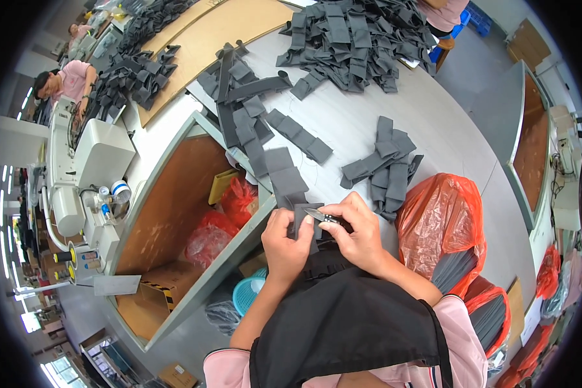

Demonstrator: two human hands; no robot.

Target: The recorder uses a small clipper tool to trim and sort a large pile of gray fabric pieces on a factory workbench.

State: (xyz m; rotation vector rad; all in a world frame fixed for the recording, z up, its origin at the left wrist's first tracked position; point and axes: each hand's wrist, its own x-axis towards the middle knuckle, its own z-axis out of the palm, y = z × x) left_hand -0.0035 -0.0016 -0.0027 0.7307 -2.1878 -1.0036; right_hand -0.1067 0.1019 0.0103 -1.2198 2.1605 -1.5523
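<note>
My left hand (283,249) is closed on the lower end of a dark grey fabric strip (284,173) made of flat folded sections. The strip runs away from me over the table's near edge. In my right hand (361,238) is a small pair of thread snips (318,215) with a black handle. Its metal blades point left and lie against the fabric by my left thumb. Whether the blades touch a thread is too small to tell. A loose heap of similar strips (388,161) lies right of my hands, and a single folded strip (301,136) lies beyond them.
A large pile of grey strips (349,39) covers the far white table (452,123). Red plastic bags (440,213) of grey pieces stand at my right. On the left are an open wooden compartment (168,194) and a sewing machine (103,152). Another person (71,81) sits far left.
</note>
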